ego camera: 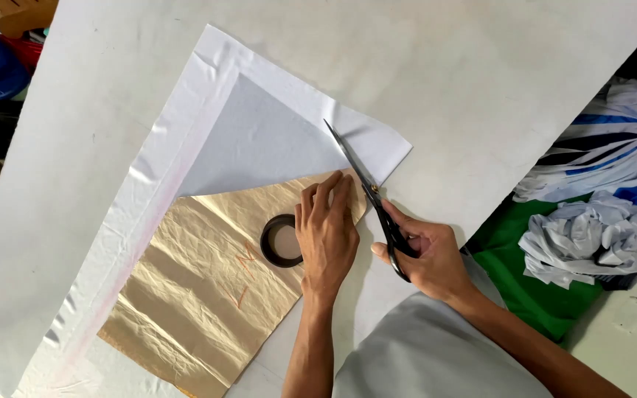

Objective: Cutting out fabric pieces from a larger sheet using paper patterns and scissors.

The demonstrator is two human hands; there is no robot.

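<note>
Tape ring (282, 241) beside left hand (326, 232); right hand (425, 254) grips scissors (366, 191).

A tailoring workshop: a wide white cutting table (481, 66) carries a brown paper pattern (200, 295) laid over white fabric (245, 133), with bundled cloth scraps (591, 236) beyond its right edge.

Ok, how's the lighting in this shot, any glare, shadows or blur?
Head view: light is even and soft; the left hand casts a faint shadow to its right on the table; mild sheen on the white fabric fold and the crinkled tan paper; scissors and right hand look sharp; no obvious blur.
</note>
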